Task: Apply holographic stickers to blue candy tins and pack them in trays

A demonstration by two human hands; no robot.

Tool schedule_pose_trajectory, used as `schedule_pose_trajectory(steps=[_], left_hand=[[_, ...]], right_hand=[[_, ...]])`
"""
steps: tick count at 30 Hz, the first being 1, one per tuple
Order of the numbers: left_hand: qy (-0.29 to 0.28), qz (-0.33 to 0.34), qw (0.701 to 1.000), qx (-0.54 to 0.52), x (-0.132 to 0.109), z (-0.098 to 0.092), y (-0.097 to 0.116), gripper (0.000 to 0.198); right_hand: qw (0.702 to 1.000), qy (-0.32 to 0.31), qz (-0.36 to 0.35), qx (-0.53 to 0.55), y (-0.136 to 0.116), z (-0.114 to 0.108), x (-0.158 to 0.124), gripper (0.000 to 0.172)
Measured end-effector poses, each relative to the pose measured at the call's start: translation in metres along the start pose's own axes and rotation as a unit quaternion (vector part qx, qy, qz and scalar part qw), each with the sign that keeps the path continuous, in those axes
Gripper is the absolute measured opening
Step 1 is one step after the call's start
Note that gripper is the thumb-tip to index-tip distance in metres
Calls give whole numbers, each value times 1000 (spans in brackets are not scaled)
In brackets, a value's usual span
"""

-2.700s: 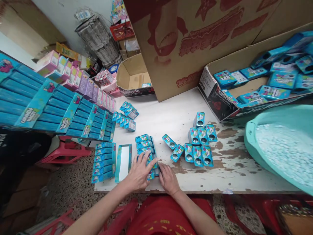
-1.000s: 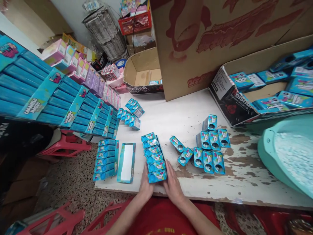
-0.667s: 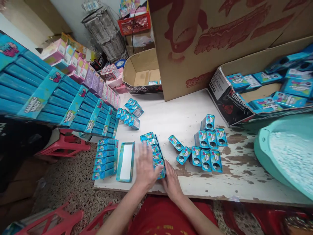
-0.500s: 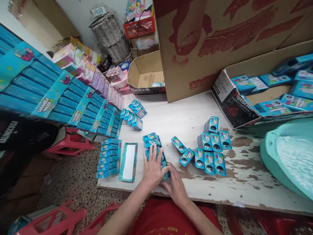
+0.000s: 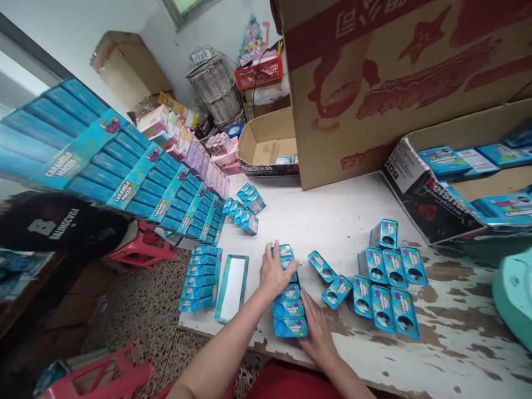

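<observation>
A row of small blue candy boxes lies in a line near the front edge of the worn white table. My left hand lies flat on the far end of that row, fingers stretched out. Against the near right side of the row rests my right hand, its fingers straight and together. To the left lies an open, empty blue display tray. Beside that is a filled tray of blue boxes.
More loose blue boxes stand in a cluster to the right. Stacks of filled blue display trays rise at left. A large cardboard carton and an open box of blue packs stand behind. A teal basin is at far right. Red stools stand below.
My left hand slid from the near end of the row up onto its far end and flattened. The right hand stayed by the row's near side. The view tilted up and shifted left.
</observation>
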State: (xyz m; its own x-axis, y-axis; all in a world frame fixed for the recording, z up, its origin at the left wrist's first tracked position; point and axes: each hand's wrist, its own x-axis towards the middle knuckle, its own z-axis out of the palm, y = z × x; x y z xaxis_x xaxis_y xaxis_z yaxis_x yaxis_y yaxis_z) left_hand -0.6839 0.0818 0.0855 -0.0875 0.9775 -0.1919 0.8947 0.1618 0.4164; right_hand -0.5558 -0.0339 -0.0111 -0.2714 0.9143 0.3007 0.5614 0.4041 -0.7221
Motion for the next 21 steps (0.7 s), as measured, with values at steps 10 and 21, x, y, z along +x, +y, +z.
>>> schedule_pose_trajectory(steps=[10, 21], left_hand=[[226, -157, 960, 55, 119, -91, -64, 98], [109, -210, 962, 135, 155, -66, -72, 86]], right_hand=[[996, 8, -6, -89, 8, -14, -23, 81], [993, 18, -19, -116, 3, -19, -17, 81]])
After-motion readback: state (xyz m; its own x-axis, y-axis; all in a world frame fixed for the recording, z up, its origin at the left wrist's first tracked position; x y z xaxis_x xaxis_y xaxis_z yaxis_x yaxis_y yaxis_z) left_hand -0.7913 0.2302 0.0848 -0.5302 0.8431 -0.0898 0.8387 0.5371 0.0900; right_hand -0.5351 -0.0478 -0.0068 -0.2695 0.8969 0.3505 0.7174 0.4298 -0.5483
